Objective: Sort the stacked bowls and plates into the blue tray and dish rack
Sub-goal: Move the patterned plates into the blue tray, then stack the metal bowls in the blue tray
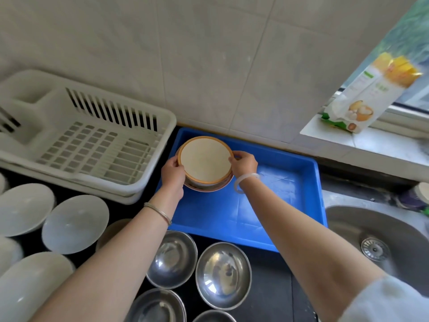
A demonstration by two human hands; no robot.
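A cream bowl with an orange rim (205, 160) sits on top of a short stack in the far left corner of the blue tray (278, 205). My left hand (173, 174) grips its left edge and my right hand (243, 162) pinches its right edge. The white dish rack (88, 140) stands left of the tray with nothing in it. Several steel bowls (222, 274) and white bowls (75, 224) wait on the dark counter near me.
A steel sink (383, 242) lies to the right of the tray. A carton with egg pictures (362, 98) stands on the window sill at the upper right. A tiled wall runs behind the tray and rack.
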